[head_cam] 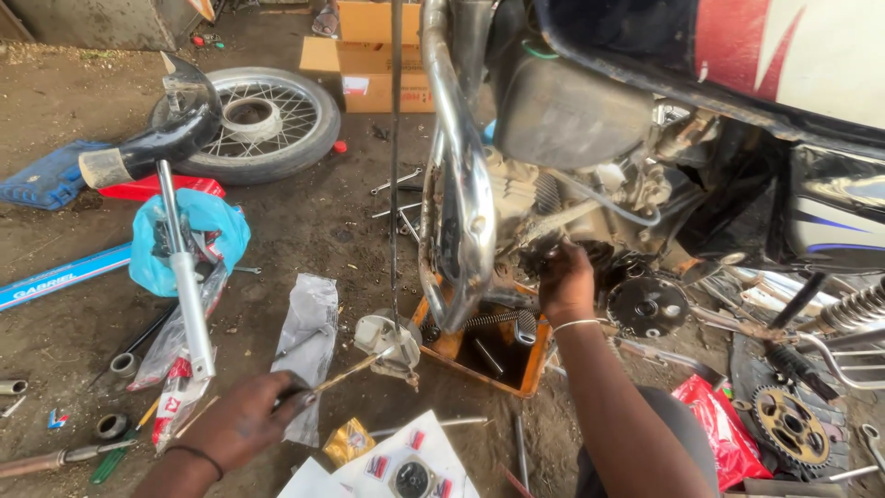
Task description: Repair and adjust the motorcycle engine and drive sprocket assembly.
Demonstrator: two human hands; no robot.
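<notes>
Nearest the viewer, the left hand (244, 422) is closing its fingers around a thin metal rod (346, 375), pinching it at the lower end; the rod is angling up to the right toward a small grey metal housing (387, 339) lying on the dirt ground (313, 226). Just beside that hand, clear plastic parts bags (309, 337) and white cartons (396, 466) are lying flat. Further in, the right hand (566, 284), wearing a thin bracelet, is reaching into the lower engine (553, 203) of the motorcycle; its fingers are curling against the casing, but whether they are grasping anything cannot be told. Directly below it, an orange drain tray (447, 348) is sitting under the chrome crash bar (466, 184). To the right, a toothed sprocket (789, 426) and a red bag (719, 424) are lying on the ground. To the left, a fork tube with black mudguard (184, 267) is resting over a blue plastic bag (198, 217). Farthest back, a spoked wheel (263, 120) is lying flat, near a cardboard box (373, 60).
</notes>
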